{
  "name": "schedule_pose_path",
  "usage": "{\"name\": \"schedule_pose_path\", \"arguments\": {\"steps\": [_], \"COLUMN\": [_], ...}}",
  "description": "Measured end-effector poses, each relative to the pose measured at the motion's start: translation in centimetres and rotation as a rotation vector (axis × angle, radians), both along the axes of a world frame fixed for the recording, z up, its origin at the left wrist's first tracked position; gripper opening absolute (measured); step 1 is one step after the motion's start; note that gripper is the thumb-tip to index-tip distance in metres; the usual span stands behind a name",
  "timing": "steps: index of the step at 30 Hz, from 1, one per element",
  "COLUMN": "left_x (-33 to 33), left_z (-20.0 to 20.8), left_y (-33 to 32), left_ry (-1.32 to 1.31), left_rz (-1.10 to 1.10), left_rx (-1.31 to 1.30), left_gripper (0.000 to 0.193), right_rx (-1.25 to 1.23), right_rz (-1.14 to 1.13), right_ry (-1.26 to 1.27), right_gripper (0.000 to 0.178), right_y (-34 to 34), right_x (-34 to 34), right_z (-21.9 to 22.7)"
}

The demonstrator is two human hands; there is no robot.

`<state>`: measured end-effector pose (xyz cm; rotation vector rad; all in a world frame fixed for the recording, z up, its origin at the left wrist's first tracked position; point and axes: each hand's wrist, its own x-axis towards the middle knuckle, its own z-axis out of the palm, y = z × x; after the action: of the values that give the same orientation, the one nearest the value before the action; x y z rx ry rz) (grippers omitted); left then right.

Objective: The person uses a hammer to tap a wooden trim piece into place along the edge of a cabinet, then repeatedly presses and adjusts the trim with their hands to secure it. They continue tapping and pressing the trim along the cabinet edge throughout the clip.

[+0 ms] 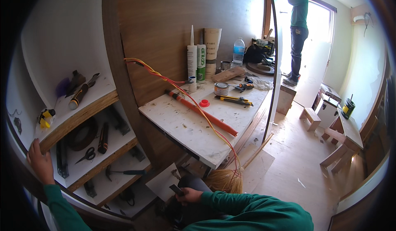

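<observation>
Where one shelf unit (79, 121) stands left of the white table (173, 116), three wood-edged boards show, and one left hand (40, 161) lies at its outer edge, far left of the table; whether that hand grips the edge I cannot tell. One yellow-and-black item (46, 117) rests on the top board, one pair of scissors (88, 154) on the second and one hammer (128, 172) on the third, all left of the table. Below the table's near side, the right hand (191, 195) is closed around one dark flat tool (176, 190), which juts out past its fingers. On the table, toward its back, stand two sealant tubes, one white (191, 61) and one green-and-white (201, 57), then one sandpaper roll (212, 39). One orange tube (220, 124) lies across the table's middle. One broom head (222, 182) sits below its front corner. Two cutters (234, 100) appear to lie together toward the table's right side, and one bottle (238, 57) stands at its back. Right of the table are one co-worker (299, 20), standing raised, and one low stool (310, 116).
</observation>
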<state>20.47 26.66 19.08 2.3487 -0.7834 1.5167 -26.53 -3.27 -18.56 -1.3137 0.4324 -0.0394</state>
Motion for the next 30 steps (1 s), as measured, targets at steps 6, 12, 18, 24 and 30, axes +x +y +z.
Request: {"name": "schedule_pose_path", "arguments": {"steps": [6, 12, 18, 24, 30], "left_x": [-0.7, -2.2, -5.5, -8.1, -12.3], "left_z": [0.4, 1.0, 2.3, 3.7, 5.4], "left_y": [-0.2, -0.5, -1.1, -1.6, -2.4], "left_ry": [0.049, 0.024, 0.025, 0.054, -0.169], "left_rz": [0.019, 0.045, 0.013, 0.002, -0.201], "left_rx": [-0.005, 0.029, 0.042, 0.090, 0.124], "left_gripper": [0.067, 0.070, 0.063, 0.065, 0.061], "right_rx": [-0.012, 0.071, 0.004, 0.013, 0.126], "right_rz": [0.002, -0.016, -0.034, -0.021, 0.021], "right_ry": [-0.005, 0.028, 0.009, 0.071, 0.008], "right_gripper": [0.015, 0.020, 0.013, 0.018, 0.018], "right_y": [0.0, 0.0, -0.3, 0.9, 0.5], "right_x": [-0.2, -0.2, 0.7, 2.4, 2.6], "right_z": [0.6, 0.3, 1.1, 1.1, 1.4]}}
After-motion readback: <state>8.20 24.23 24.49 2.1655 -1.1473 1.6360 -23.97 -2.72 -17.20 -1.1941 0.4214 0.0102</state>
